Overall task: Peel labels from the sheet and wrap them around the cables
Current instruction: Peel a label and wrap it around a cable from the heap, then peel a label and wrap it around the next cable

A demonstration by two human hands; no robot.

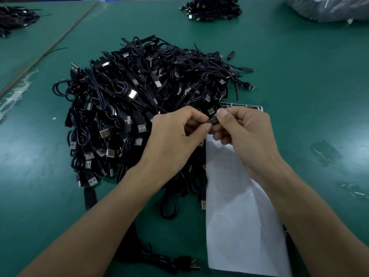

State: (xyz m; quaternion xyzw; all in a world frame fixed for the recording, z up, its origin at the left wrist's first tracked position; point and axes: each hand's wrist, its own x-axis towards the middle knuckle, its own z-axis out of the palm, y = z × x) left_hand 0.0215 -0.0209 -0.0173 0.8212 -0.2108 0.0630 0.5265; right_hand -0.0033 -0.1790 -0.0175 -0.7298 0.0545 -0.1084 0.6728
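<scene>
Bench (50, 196), near edge first: one loose USB cable (191, 263) lies on its own, plug pointing right. Just past it, running away from me on the right side, is the label sheet (239, 216), and most of what shows is bare white backing. Above that, my left hand (175, 134) and right hand (245, 132) each pinch an end of one black label (212, 120) between thumb and forefinger, fingertips nearly meeting. Can't tell if a cable sits inside the fold, my fingers cover it.

Behind them only a short row of unpeeled labels (243, 106) peeks out at the sheet's far end, right against the big cable pile (139, 96) mid-bench. So I'd guess this sheet is nearly used up, but that pile looks like plenty to go, and I can't spot which ones are tagged. A second cable heap (211, 9) sits at the far edge, a third heap (14, 19) toward the far left corner.
</scene>
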